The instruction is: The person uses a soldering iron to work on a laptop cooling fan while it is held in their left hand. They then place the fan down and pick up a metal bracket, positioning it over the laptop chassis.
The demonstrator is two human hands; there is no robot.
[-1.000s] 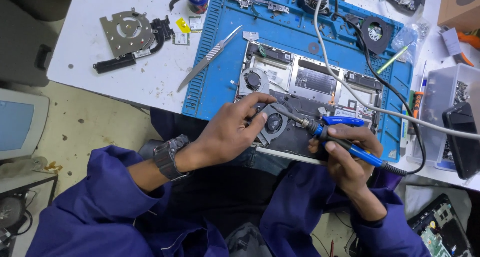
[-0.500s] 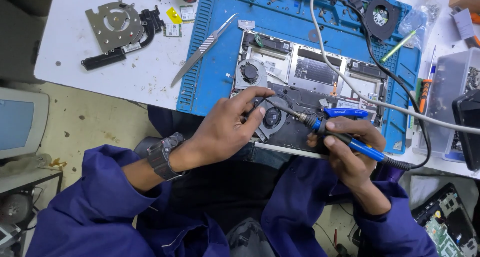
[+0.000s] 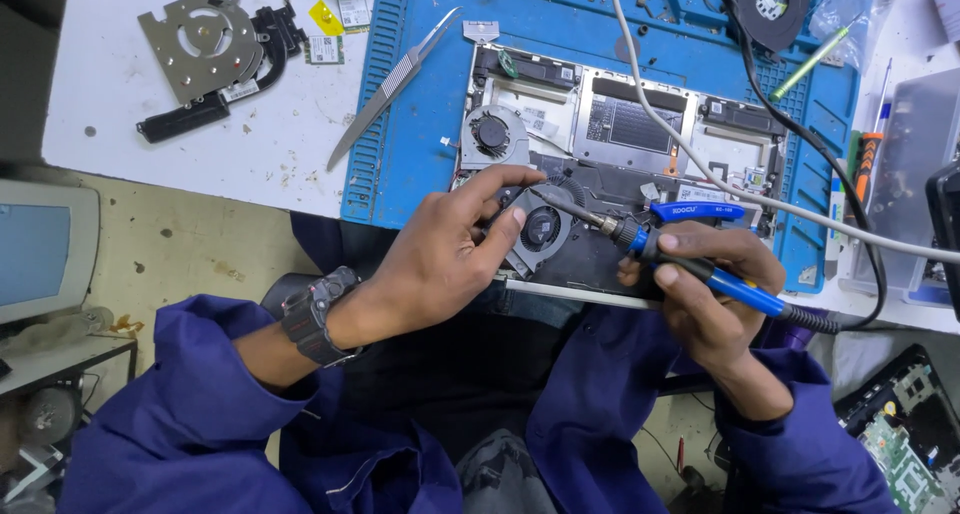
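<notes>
Centrally in frame: opened laptop [image 3: 620, 134] on blue mat [image 3: 420, 124]. Left hand [image 3: 450, 259] pinching down near a round fan [image 3: 540, 229]; right hand [image 3: 700, 289] gripping a blue soldering iron [image 3: 690, 264], tip beside the fan. Best kept steady, clear of fingertips and the grey cable [image 3: 700, 164].

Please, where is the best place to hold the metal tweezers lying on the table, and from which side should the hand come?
Grip the tweezers near their middle, pinching across the two flat arms from above. They lie flat and diagonal, straddling the edge of the blue mat, with the pointed tip low-left, so probably avoid that end.
</notes>
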